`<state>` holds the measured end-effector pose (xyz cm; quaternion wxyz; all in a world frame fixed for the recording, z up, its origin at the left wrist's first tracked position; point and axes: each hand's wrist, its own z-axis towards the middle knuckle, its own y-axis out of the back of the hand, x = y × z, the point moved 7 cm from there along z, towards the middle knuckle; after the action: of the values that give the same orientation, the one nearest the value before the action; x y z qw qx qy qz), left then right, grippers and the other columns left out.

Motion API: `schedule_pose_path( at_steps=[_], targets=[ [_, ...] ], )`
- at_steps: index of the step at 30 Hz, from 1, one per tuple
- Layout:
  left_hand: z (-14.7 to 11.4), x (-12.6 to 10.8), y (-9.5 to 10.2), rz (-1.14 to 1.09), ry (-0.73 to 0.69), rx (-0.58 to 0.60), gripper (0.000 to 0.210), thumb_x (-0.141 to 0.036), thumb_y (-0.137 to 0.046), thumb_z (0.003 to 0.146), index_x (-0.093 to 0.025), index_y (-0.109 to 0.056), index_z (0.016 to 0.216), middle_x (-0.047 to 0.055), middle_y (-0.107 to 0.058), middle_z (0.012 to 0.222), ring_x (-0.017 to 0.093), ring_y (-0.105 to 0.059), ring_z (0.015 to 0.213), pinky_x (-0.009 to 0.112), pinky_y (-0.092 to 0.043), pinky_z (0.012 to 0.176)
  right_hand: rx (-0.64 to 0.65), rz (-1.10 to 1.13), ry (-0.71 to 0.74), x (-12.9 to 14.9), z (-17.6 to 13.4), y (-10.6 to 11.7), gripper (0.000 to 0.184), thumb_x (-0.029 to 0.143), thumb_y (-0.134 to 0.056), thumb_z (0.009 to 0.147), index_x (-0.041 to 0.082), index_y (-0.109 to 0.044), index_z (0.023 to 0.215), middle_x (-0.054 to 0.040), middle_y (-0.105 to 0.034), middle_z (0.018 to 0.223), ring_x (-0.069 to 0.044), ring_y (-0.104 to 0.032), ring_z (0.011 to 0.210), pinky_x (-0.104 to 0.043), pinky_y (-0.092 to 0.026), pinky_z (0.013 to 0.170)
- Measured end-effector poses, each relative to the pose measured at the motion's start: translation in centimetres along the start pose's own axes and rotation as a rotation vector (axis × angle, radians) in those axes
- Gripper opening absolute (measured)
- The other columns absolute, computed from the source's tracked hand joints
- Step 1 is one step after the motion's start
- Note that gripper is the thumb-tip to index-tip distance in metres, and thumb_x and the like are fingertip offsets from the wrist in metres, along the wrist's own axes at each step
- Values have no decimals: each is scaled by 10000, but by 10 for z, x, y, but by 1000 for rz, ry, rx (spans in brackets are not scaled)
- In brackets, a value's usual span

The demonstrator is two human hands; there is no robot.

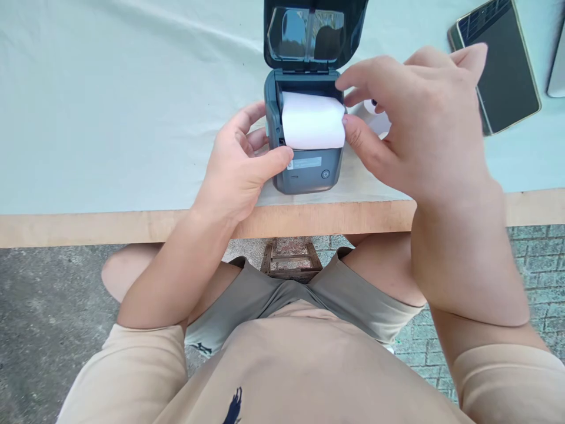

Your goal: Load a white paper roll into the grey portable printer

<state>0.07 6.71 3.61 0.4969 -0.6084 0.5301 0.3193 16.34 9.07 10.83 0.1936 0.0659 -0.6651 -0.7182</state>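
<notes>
One paper roll (313, 121) is being cradled crosswise in the printer (308, 181) | right end being touched by half-open right hand (424, 112) | printer's left side being gripped by left hand (238, 162)

Tee (286, 365): lt tan/beige, matte cloth, loose cut w/ soft folds. Dk navy print (233, 406) on front of tee, L of ctr, brushstroke-like w/ ragged, streaky top; btm out of view. L sleeve (132, 356) & R sleeve (507, 377) of tee: short, same tan, wide openings, hems approx. at elbow. Shorts (258, 303), just fwd of tee: grey-olive, wide legs, paler twd hems, creased at ctr. Small blk marking (202, 348) nr L leg hem, L of tee's front edge, too small to read. L hand (238, 156) & R hand (410, 123), out past tee: bare.
</notes>
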Motion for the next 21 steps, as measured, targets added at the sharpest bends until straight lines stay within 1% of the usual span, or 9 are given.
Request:
schedule_pose_path(
  at_steps=[2, 4, 6, 8, 10, 13, 15, 17, 21],
  targets=[
    [-1, -2, -2, -11, 4, 12, 455, -102, -706, 747, -236, -576, 1162, 55, -677, 1189, 252, -645, 1169, 366, -607, 900, -116, -29, 58, 5, -3, 3, 330, 364, -542, 876, 272, -620, 1183, -92, -683, 1077, -342, -616, 964, -492, -354, 842],
    [0, -2, -2, -28, 13, 26, 450, -94, -708, 742, -242, -590, 1150, 58, -669, 1244, 264, -627, 1212, 373, -608, 913, -218, -23, 136, 12, -7, 5, 286, 367, -520, 902, 292, -625, 1157, -95, -643, 1118, -325, -610, 987, -448, -374, 817],
    [1, -1, -3, -34, 21, 42, 451, -96, -706, 742, -248, -599, 1153, 47, -676, 1254, 267, -624, 1227, 390, -598, 954, -274, 9, 178, 18, -9, 5, 232, 376, -455, 944, 319, -645, 1065, -76, -640, 1063, -294, -602, 966, -430, -370, 821],
    [2, 1, -2, -26, 21, 59, 448, -100, -707, 746, -254, -610, 1156, 33, -697, 1217, 259, -642, 1201, 396, -584, 985, -299, 38, 190, 20, -10, 2, 269, 378, -390, 971, 320, -651, 952, -60, -652, 973, -266, -590, 903, -426, -353, 816],
    [3, 2, -2, -19, 20, 79, 429, -113, -693, 771, -249, -614, 1170, 35, -718, 1154, 251, -672, 1142, 398, -581, 981, -347, 45, 211, 21, -12, 0, 306, 328, -349, 972, 303, -636, 869, -49, -671, 900, -245, -575, 827, -417, -337, 778],
    [4, 3, -1, -34, 21, 98, 395, -127, -658, 807, -228, -610, 1186, 51, -728, 1120, 247, -692, 1089, 401, -588, 952, -458, 42, 309, 23, -20, 1, 219, 251, -401, 919, 283, -583, 801, -15, -702, 844, -217, -556, 741, -395, -318, 709],
    [5, 4, 0, -37, 27, 99, 389, -127, -646, 814, -225, -607, 1188, 52, -727, 1134, 242, -692, 1086, 386, -596, 935, -445, 38, 389, 27, -25, -2, 142, 224, -456, 883, 279, -552, 793, 17, -719, 861, -203, -574, 753, -388, -326, 705],
    [5, 5, 1, -22, 38, 94, 407, -123, -647, 811, -232, -603, 1201, 45, -722, 1161, 237, -686, 1103, 369, -602, 926, -405, 43, 436, 30, -29, -7, 104, 231, -492, 874, 271, -529, 786, 38, -722, 870, -190, -602, 785, -384, -338, 715],
    [6, 6, 2, 23, 71, 66, 474, -109, -657, 789, -249, -589, 1237, 30, -714, 1190, 247, -659, 1178, 376, -599, 945, -343, 124, 478, 31, -34, -14, 56, 232, -527, 867, 279, -536, 837, 22, -715, 913, -195, -613, 843, -395, -344, 724]
  ],
)
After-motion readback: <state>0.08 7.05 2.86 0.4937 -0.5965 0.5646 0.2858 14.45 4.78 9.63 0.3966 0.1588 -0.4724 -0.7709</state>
